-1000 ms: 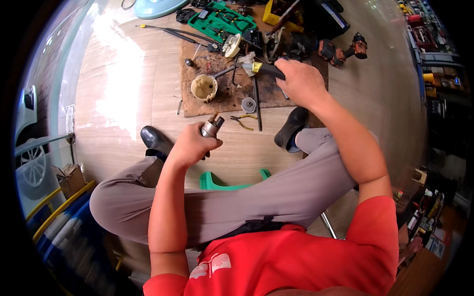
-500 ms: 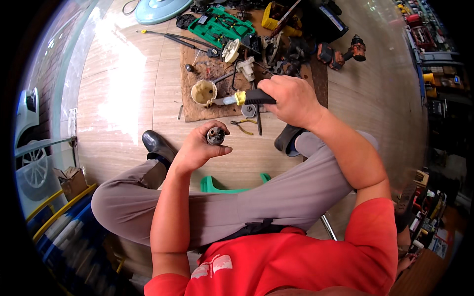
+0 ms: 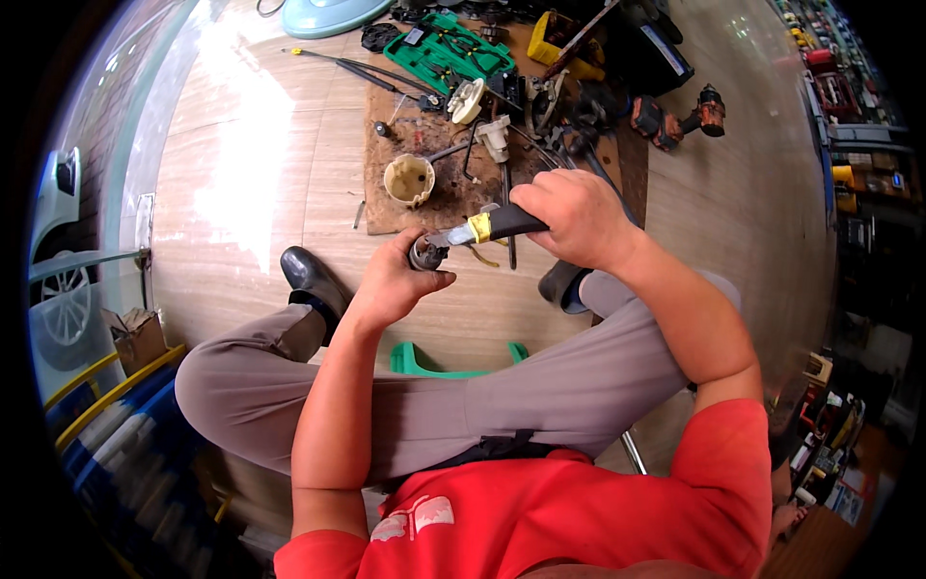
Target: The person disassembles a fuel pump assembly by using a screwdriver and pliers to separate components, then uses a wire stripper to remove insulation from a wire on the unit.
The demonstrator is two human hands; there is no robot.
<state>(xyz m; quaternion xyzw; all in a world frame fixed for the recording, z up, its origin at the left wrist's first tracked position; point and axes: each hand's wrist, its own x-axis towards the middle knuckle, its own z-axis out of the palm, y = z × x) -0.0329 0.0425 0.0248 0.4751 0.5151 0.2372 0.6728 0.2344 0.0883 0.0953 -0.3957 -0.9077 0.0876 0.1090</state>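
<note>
My left hand (image 3: 389,288) is closed around a small cylindrical pump (image 3: 425,259), grey with a dark fitted top that faces up. In my right hand (image 3: 579,220) is a knife (image 3: 516,221) with a black handle, a yellow collar and a pale blade. Its tip reaches the top of the pump, against or just over it; exact contact is hard to tell. Beyond my hands a cream plastic cup (image 3: 388,181) stands on a stained brown board (image 3: 384,218). Yellow-handled pliers (image 3: 484,257) are partly hidden beneath the knife.
On the board lie a white plastic fitting (image 3: 495,138), a round cream cap (image 3: 467,99) and several dark parts. Behind them is an open green tool case (image 3: 449,53). An orange-and-black cordless drill (image 3: 680,118) lies at right. Below my legs shows a green stool (image 3: 410,359).
The knife tip has left the cream cup and come back toward me to the top of the pump. My left hand still holds the pump. The view has shifted slightly.
</note>
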